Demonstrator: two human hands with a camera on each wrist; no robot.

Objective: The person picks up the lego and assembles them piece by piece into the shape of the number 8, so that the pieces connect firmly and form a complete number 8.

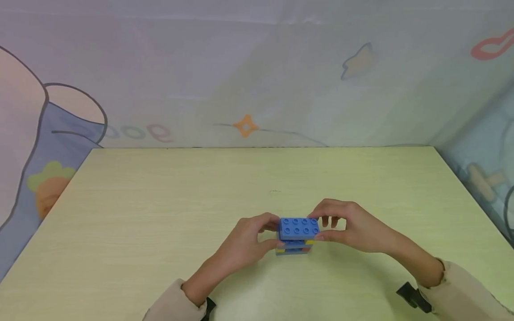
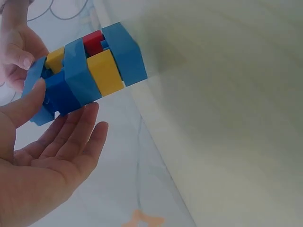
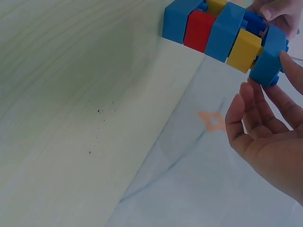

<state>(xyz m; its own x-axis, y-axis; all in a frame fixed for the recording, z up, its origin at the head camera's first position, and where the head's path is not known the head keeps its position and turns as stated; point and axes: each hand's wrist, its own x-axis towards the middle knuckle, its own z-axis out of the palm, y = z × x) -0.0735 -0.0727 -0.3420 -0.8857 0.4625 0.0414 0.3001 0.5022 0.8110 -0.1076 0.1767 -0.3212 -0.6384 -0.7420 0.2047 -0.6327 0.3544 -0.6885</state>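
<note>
A small stack of toy building bricks stands upright on the table. Its top blue brick [image 1: 299, 228] has two rows of studs. Below come a dark blue brick [image 2: 64, 92] beside a yellow one, a middle blue brick [image 3: 224, 33], then a red brick [image 3: 199, 30] beside another yellow brick [image 2: 105, 73], and a bottom blue brick [image 2: 125, 54]. My right hand [image 1: 357, 227] pinches the top brick's right end between thumb and fingers. From the left, my left hand [image 1: 249, 238] holds the stack's upper part, thumb near the dark blue brick. A narrow gap with studs shows under the top brick.
The pale wooden table [image 1: 160, 200] spreads around the stack. A printed cloth backdrop [image 1: 257, 71] hangs behind its far edge. Dark straps [image 1: 413, 298] show at the beige sleeves [image 1: 462, 285].
</note>
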